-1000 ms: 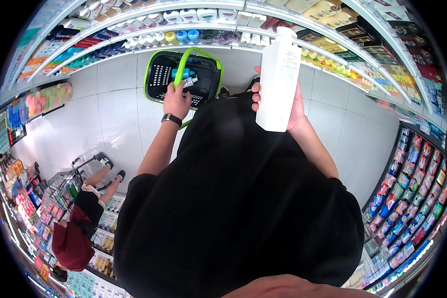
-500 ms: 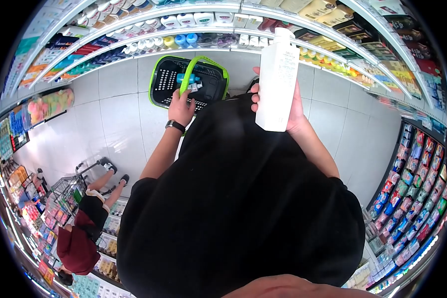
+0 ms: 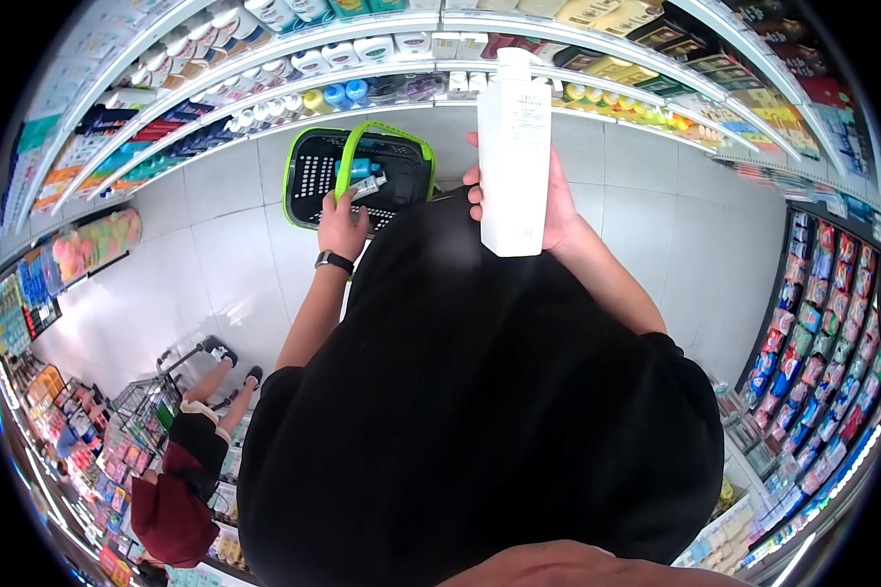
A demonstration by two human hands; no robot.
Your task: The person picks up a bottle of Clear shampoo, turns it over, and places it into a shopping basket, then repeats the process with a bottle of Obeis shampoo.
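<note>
My right hand (image 3: 558, 203) is wrapped round a tall white bottle (image 3: 515, 161) with a white cap, held upright in front of me, its printed text facing me but too small to read. With its fingers closed on the green handle, my left hand (image 3: 343, 227) holds a black shopping basket (image 3: 410, 176) with a bright green rim. Inside the basket lie a blue bottle (image 3: 354, 167) and a small white item (image 3: 369, 186) whose kind I cannot make out. A dark band circles my left wrist.
Shelves of bottles (image 3: 373, 49) curve across the front. Packaged goods fill a rack (image 3: 820, 323) on the right. At the lower left a person in a dark red top (image 3: 173, 509) stands by a metal shopping cart (image 3: 149, 403). Pale floor tiles (image 3: 220, 249) lie between.
The white bottle and my right hand have shifted slightly left in view. The basket and my left hand appear a little further left too, as the camera view has turned slightly.
</note>
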